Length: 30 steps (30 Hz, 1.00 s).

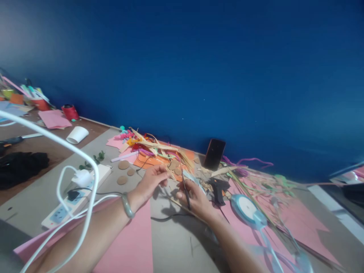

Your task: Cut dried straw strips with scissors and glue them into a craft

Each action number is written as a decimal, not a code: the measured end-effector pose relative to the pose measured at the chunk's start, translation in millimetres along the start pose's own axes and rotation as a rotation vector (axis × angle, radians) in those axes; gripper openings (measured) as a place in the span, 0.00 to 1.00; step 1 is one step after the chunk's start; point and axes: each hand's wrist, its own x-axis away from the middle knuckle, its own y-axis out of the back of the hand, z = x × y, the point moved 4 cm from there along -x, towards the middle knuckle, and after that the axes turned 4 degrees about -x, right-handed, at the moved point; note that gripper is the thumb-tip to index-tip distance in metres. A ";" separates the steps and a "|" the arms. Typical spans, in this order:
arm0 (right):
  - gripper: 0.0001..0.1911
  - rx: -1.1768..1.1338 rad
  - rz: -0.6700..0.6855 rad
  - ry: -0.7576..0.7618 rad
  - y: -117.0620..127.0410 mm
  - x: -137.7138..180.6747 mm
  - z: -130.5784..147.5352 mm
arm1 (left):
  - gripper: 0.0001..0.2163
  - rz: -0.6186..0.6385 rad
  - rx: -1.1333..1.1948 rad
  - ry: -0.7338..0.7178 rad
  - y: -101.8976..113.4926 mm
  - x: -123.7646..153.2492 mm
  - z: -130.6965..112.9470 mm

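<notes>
The right hand (196, 198) holds a dark, slender tool (185, 191), its grip closed round the lower length, the far end slanting away beside the left hand (153, 179). That hand's fingers bend together, though blur hides whether they close fully or pinch anything. For such fine work, a light hold with wrists settled on the grey worktop (167, 244) would probably steady things best. Just beyond lie flat, round brown discs (123, 164), matt and card-like. Behind them, papery straw-coloured strips (159, 145) curl over orange paper (146, 163). A glossy, dark phone (214, 153) leans near the smooth blue wall (182, 76).
</notes>
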 end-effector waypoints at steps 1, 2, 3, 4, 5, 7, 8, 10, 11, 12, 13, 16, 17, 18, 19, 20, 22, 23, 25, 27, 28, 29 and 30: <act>0.20 -0.007 0.006 0.002 -0.8 0.1 0.2 | 0.11 0.004 0.000 -0.005 0.0 -0.8 0.1; 0.20 -0.012 0.012 0.006 -1.3 0.3 1.3 | 0.11 0.007 0.002 -0.008 0.1 -1.8 0.6; 0.20 -0.014 0.012 0.010 -1.3 0.7 3.2 | 0.11 0.006 0.006 -0.009 0.5 -2.7 1.2; 0.20 -0.013 0.008 0.012 -0.9 1.1 5.6 | 0.11 0.001 0.012 -0.009 1.1 -3.5 2.0; 0.20 -0.012 0.005 0.011 -0.5 1.4 8.0 | 0.11 -0.006 0.022 -0.008 1.7 -4.1 2.6; 0.20 -0.014 0.002 -0.003 0.8 1.8 11.7 | 0.11 -0.009 0.042 -0.008 2.1 -4.3 3.3; 0.20 -0.016 0.002 -0.014 1.5 1.8 12.7 | 0.11 -0.005 0.048 -0.007 1.9 -3.9 3.4; 0.19 -0.018 0.002 -0.030 2.7 1.5 13.2 | 0.11 0.003 0.051 0.002 1.5 -2.9 3.6; 0.19 -0.018 0.000 -0.031 3.3 1.3 13.2 | 0.11 0.003 0.052 0.006 1.6 -2.5 3.7; 0.18 -0.016 -0.003 -0.028 3.7 1.1 13.2 | 0.11 0.005 0.053 0.008 1.8 -2.2 3.8; 0.18 -0.015 -0.005 -0.023 4.1 0.9 13.3 | 0.11 0.002 0.055 0.006 2.3 -2.2 3.9; 0.18 -0.025 0.013 -0.030 4.1 0.6 14.7 | 0.10 -0.008 0.079 -0.007 4.1 -3.4 3.5; 0.18 -0.029 0.024 -0.044 4.0 0.7 15.2 | 0.11 -0.019 0.089 -0.006 4.9 -4.0 3.2; 0.19 -0.033 0.037 -0.062 4.0 0.8 15.5 | 0.11 -0.031 0.096 -0.005 5.5 -4.3 2.6; 0.19 -0.036 0.052 -0.081 4.0 0.9 15.7 | 0.12 -0.041 0.100 -0.004 5.8 -4.5 1.6; 0.20 -0.036 0.065 -0.098 4.2 1.1 15.6 | 0.12 -0.046 0.100 -0.003 5.7 -4.3 0.3; 0.20 -0.017 0.086 -0.122 5.0 1.5 14.5 | 0.12 -0.051 0.097 0.002 4.7 -3.3 -2.4; 0.21 -0.001 0.100 -0.127 5.4 1.7 13.6 | 0.12 -0.052 0.099 0.007 4.2 -2.7 -3.4; 0.21 0.033 0.133 -0.124 5.4 2.0 11.8 | 0.11 -0.046 0.103 0.014 3.5 -2.0 -3.9; 0.21 0.061 0.161 -0.116 5.2 2.4 10.5 | 0.10 -0.024 0.109 0.005 3.2 -2.2 -2.6; 0.21 0.071 0.164 -0.114 5.2 2.5 10.3 | 0.10 -0.012 0.112 -0.001 3.3 -2.5 -1.6; 0.21 0.080 0.163 -0.112 5.2 2.7 10.5 | 0.09 -0.003 0.114 -0.004 3.6 -2.8 -0.7; 0.22 0.084 0.163 -0.113 5.1 2.9 10.9 | 0.09 0.004 0.116 -0.004 3.7 -3.0 0.0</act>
